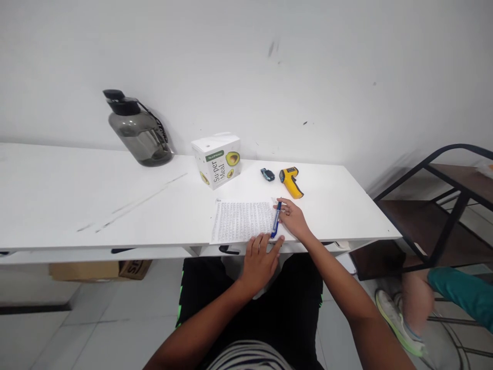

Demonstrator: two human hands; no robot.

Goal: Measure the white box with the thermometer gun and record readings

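Note:
A sheet of paper (242, 221) covered in rows of handwriting lies near the front edge of the white table. My left hand (260, 259) rests at its lower right edge, fingers spread and holding nothing. Along the sheet's right side is a blue marker (275, 221), tilted with its lower end toward me. My right hand (291, 218) grips it from the right, thumb and fingers closed at its upper part. Beyond the right hand lies a yellow infrared thermometer gun (291, 182), with a small dark toy car-like object (267, 174) to its left.
A white box with avocado pictures (217, 162) stands behind the paper. Farther left, a large grey water bottle (138, 133) stands against the wall. A dark-framed shelf rack (423, 226) is at the right, with another person's leg and shoe (400, 321) beside it.

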